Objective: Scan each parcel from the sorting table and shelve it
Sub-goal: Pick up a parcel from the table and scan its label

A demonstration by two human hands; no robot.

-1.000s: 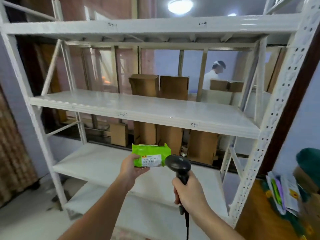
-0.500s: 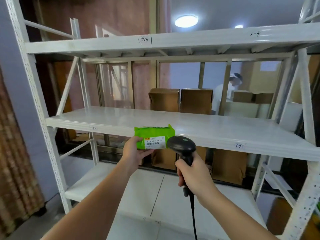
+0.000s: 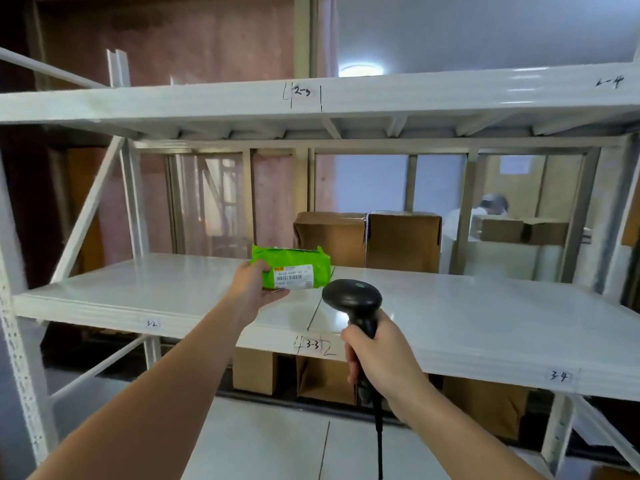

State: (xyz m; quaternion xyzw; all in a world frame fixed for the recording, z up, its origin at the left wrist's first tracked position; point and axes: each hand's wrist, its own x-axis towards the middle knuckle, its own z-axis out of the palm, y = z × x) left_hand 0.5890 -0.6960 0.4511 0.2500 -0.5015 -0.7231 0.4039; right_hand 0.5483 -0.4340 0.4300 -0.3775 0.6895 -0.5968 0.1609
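**A:** What can't you make out?

**B:** The white label [image 3: 293,277] on the green parcel [image 3: 294,265] carries a barcode and a line of characters, but the print is too blurred to read with confidence. The left hand [image 3: 254,287] covers the parcel's left end, so that edge is hidden. The scanner's cable [image 3: 380,441] runs off the bottom of the frame. Behind the rack, a person in white [image 3: 485,216] is partly blocked by an upright and by cardboard boxes [image 3: 367,239].

**B:** The handwritten bay marks on the shelf edges are legible in part: "3-3" [image 3: 312,345] and "3-4" [image 3: 559,376] read clearly, the upper ones less so.

**A:** How does the parcel lie?

**B:** Its long axis runs left to right, roughly parallel to the front edge of the middle shelf [image 3: 450,317]. The labelled face is turned toward the camera. It is held over that shelf, near the seam between the two boards; whether its underside touches the board I cannot tell.

**A:** And the hands?

**B:** The left hand grips the parcel's left end, thumb on top, fingers underneath. The right hand [image 3: 379,355] is wrapped round the handle of the black scanner [image 3: 353,297], whose head sits just right of and below the parcel.
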